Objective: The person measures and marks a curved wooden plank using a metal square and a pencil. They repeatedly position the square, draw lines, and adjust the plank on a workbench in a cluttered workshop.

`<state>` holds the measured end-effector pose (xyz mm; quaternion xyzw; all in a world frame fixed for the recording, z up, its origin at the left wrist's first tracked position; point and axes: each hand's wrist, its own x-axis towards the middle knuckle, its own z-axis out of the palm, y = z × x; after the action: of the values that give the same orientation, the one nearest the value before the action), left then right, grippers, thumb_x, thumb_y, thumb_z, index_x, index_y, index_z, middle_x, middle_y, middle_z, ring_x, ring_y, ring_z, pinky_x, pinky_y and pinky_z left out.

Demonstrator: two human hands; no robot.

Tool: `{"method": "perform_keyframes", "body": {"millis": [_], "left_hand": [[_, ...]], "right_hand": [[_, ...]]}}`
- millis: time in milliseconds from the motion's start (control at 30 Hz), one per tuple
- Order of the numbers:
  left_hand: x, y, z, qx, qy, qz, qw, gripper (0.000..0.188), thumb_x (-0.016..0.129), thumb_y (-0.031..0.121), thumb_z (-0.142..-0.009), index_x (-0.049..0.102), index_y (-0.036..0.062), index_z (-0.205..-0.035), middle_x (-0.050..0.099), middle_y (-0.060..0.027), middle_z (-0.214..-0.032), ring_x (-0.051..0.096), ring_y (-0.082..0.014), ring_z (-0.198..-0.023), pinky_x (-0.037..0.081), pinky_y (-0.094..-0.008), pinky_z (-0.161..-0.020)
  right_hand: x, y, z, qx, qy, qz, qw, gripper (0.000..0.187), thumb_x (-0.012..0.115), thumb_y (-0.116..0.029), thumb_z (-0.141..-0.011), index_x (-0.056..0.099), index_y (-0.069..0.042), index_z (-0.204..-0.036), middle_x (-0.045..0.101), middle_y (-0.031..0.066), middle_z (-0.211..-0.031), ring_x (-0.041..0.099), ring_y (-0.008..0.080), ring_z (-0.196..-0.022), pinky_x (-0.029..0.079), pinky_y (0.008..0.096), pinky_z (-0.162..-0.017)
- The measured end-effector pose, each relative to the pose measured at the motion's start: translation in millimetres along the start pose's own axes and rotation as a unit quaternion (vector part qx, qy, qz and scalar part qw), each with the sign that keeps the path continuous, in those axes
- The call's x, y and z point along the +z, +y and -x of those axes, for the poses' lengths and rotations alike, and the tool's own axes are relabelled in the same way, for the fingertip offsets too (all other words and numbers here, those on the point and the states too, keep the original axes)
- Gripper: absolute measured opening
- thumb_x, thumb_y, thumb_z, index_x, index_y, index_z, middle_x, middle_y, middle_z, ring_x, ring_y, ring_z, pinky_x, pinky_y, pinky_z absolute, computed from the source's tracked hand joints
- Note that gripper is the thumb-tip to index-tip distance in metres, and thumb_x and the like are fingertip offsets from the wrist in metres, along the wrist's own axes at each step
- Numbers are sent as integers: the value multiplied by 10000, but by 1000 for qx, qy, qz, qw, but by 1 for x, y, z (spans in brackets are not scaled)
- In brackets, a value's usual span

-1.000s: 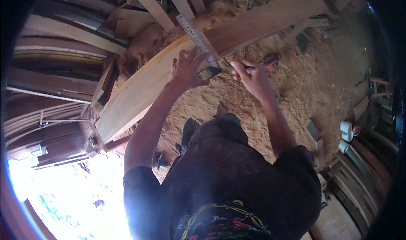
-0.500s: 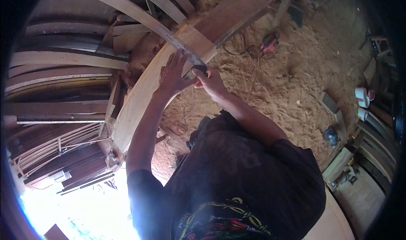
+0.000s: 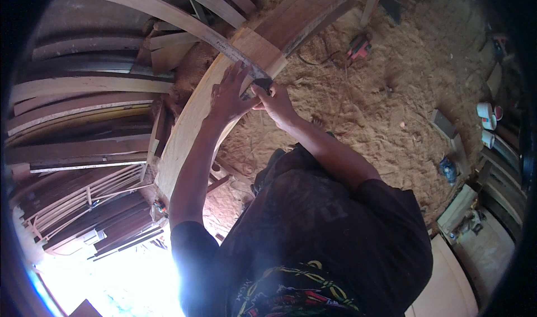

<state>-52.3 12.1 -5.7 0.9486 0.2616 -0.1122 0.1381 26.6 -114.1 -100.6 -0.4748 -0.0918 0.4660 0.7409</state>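
Note:
A wide pale plank (image 3: 193,129) runs diagonally in front of me. My left hand (image 3: 228,102) lies on it with the fingers spread, their tips at the edge of a flat grey strip with markings (image 3: 238,53) lying across the plank. My right hand (image 3: 278,105) is closed around a small dark block (image 3: 262,84) at the near end of that strip, by the plank's right edge. The strip and block look like a square, but the joint is partly hidden by my fingers. My two thumbs are close together.
A long wooden board (image 3: 148,9) reaches from the upper left to the strip. Stacked timber (image 3: 84,88) fills the left side. A red power tool (image 3: 358,47) with a cord lies on the sawdust-covered ground (image 3: 380,127). White cups (image 3: 488,116) and offcuts (image 3: 443,123) are at the right.
The view has shifted slightly. My right hand has tipped a little around the dark block, its fingers more curled; my left hand stays spread on the plank.

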Motion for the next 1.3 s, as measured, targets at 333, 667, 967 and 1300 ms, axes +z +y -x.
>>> {"method": "perform_keyframes", "body": {"millis": [333, 667, 967, 1300], "left_hand": [[5, -4, 2, 8, 24, -3, 1000, 972, 787, 615, -789, 397, 267, -1608, 246, -102, -1725, 303, -364, -1560, 327, -594, -1196], [1, -1, 2, 7, 22, -7, 1000, 925, 771, 619, -805, 436, 265, -1591, 276, -99, -1717, 308, -357, -1560, 305, -583, -1207], [10, -5, 0, 13, 51, -21, 998, 1025, 866, 557, -710, 430, 272, -1593, 305, -87, -1701, 365, -348, -1531, 363, -601, -1170], [11, -3, 0, -3, 45, -14, 999, 1024, 867, 546, -709, 418, 302, -1596, 294, -64, -1705, 327, -327, -1550, 346, -591, -1184]], "right_hand": [[2, 7, -1, 10, 21, 12, 1000, 366, 698, -294, -1031, 639, 49, -1143, 705, 127, -942, 739, 193, -768, 659, 340, -703], [5, 10, 0, -13, 23, -25, 999, 336, 701, -273, -1028, 632, 39, -1130, 683, 124, -932, 738, 206, -754, 661, 356, -679], [4, 8, 0, -2, 27, -22, 999, 341, 700, -262, -1027, 635, 53, -1136, 694, 136, -933, 744, 222, -761, 668, 369, -682], [5, 9, 0, -9, 31, -31, 999, 322, 707, -242, -1021, 636, 48, -1142, 705, 136, -916, 748, 209, -742, 671, 362, -677]]}}
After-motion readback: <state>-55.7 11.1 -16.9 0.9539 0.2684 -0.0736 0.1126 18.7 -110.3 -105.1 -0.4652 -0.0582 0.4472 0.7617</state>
